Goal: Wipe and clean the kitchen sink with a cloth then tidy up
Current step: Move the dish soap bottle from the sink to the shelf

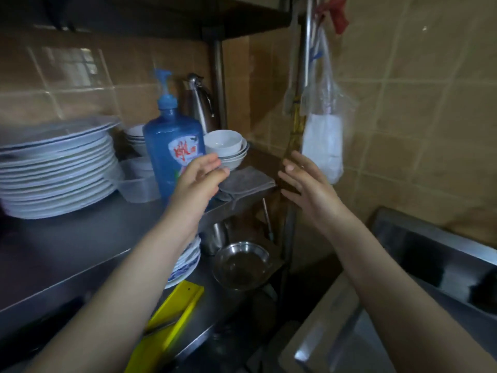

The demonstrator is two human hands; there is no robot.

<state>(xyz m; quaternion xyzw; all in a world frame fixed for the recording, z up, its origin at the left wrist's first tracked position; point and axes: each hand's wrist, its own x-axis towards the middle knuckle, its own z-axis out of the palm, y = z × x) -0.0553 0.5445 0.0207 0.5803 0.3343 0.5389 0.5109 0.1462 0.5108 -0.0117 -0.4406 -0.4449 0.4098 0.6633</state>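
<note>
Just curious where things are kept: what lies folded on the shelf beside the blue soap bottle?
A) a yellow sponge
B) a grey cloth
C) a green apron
B: a grey cloth lies folded on the steel shelf, right of the blue soap bottle.

Left hand [199, 179], right hand [306, 184] and forearms seem bare.

Centre frame, open air above the folded grey cloth [246, 181]; blue soap bottle [173, 146] and stacked bowls [227, 149] crowd its left, hanging plastic bag [324, 135] its right.
</note>
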